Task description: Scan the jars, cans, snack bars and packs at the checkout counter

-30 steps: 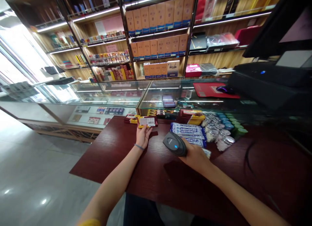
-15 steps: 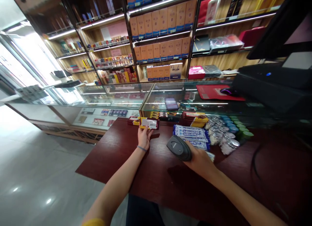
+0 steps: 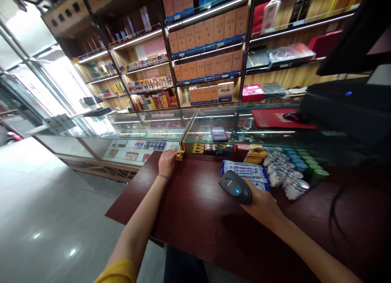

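My right hand point(image 3: 263, 202) is wrapped around a dark barcode scanner point(image 3: 235, 188), held above the table with a small blue light lit on it. Far to the left, my left hand point(image 3: 167, 162) covers a small pile of yellow-and-red flat packets point(image 3: 180, 155) at the table's back edge. Its fingers curl over the pile, hiding most of it. Blue-and-white long wrapped packets point(image 3: 244, 171) lie just behind the scanner. Behind these stands a larger stack of red-and-yellow flat packets point(image 3: 250, 153).
Silver-lidded jars point(image 3: 276, 175) and green-topped containers point(image 3: 319, 173) stand in rows at right. A glass display counter point(image 3: 146, 130) borders the dark red table point(image 3: 189, 209) at the back. A black machine point(image 3: 345, 108) with a screen looms at right, beside a red mat point(image 3: 269, 118).
My left hand has moved left, carrying the flat packet with the barcode to the pile, where that packet's label no longer shows. A blue light has come on at the scanner.
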The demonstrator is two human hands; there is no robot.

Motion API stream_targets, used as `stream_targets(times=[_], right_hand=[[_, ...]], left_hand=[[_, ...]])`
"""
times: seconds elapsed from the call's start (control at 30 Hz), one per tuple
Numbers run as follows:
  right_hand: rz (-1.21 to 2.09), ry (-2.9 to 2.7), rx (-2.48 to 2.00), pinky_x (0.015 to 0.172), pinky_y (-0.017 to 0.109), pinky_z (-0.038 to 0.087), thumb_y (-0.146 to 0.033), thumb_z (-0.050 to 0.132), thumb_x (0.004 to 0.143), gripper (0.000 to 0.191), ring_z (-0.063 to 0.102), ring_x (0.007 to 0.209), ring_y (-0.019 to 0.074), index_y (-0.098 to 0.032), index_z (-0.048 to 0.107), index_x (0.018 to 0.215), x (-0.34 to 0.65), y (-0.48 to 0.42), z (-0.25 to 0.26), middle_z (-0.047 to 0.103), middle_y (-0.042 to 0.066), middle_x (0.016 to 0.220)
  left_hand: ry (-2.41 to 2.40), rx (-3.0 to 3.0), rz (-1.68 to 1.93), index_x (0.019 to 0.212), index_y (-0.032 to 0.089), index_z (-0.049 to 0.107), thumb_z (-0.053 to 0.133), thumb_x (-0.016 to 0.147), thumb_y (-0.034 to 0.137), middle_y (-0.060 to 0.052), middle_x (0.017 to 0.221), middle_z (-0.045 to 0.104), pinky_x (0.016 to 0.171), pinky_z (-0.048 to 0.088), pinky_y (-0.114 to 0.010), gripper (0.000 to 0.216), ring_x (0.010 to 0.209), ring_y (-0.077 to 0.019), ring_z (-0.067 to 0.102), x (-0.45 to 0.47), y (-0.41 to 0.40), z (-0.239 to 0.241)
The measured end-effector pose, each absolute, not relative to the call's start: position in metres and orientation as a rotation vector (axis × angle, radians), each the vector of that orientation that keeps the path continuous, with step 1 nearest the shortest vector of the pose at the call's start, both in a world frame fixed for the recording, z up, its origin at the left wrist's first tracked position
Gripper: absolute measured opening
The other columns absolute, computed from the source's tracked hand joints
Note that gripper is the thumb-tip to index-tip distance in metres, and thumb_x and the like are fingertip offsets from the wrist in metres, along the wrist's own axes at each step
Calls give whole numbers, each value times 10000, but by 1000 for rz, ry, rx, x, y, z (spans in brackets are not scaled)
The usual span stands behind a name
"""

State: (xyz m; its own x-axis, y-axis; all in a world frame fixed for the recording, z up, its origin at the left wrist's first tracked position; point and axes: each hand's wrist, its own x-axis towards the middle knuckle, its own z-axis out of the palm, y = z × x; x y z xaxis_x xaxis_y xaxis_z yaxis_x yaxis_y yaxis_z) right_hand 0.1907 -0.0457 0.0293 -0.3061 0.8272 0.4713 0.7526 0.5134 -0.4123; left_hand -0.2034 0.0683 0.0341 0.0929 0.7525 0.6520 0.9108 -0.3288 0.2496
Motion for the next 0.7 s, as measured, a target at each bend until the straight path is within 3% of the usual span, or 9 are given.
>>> stream_targets(times=[0.2,0.47,0.7], right_hand=[[131,-2128,-1262,576,311,538,-284,577,831,435,759,728,277,-217,526,1258,194,-43,31,779,38,860],[318,-2099,-1341,578,326,541,-236,588,779,469,760,751,295,-261,531,1244,193,-46,39,783,27,908],[321,-2066,-1307,643,358,577,-237,579,768,543,760,840,311,-241,505,1306,197,-44,29,782,51,974]], left_hand=[[-1726,-2205,-752,1187,277,708,515,945,178,-71,1274,691,1123,389,-416,325,1221,-234,611,-217,88,12],[-1728,-2334,-1032,1171,327,703,633,877,206,-83,1266,680,1126,394,-408,326,1210,-248,612,-225,107,-3],[-1755,-2306,-1143,1124,313,715,640,891,330,-90,1239,687,1135,381,-420,245,1218,-265,599,-227,113,-11]])
